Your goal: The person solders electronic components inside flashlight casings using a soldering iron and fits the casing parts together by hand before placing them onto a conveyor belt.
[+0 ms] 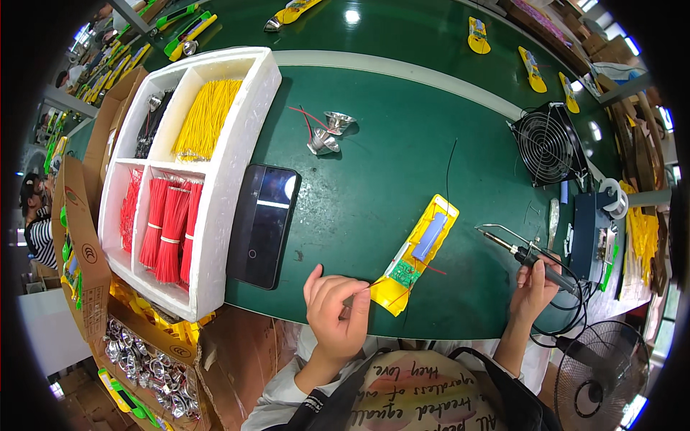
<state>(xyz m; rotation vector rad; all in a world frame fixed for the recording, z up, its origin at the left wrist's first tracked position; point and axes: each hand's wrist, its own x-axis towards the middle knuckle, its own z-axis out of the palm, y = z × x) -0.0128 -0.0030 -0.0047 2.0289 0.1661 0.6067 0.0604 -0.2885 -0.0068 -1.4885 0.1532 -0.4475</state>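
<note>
A yellow plastic housing (388, 297) lies slantwise on the green table in front of me. In it sit a blue cylindrical battery (430, 237) and a small green circuit board (405, 274), with thin red and black wires sticking out. At the board's left, my left hand (336, 310) pinches the end of a thin reddish wire (378, 283) between thumb and finger. My right hand (535, 287) is closed round the handle of a soldering iron (527, 256). Its tip, with a curved metal tube alongside, points left and stays apart from the housing.
A white foam box (206, 237) with red, yellow and black wires stands left, beside a dark phone (264, 226). Two silver reflector cups (325, 143) lie beyond. On the right are a square black fan (550, 146), a blue soldering station (591, 233) and a round fan (602, 377).
</note>
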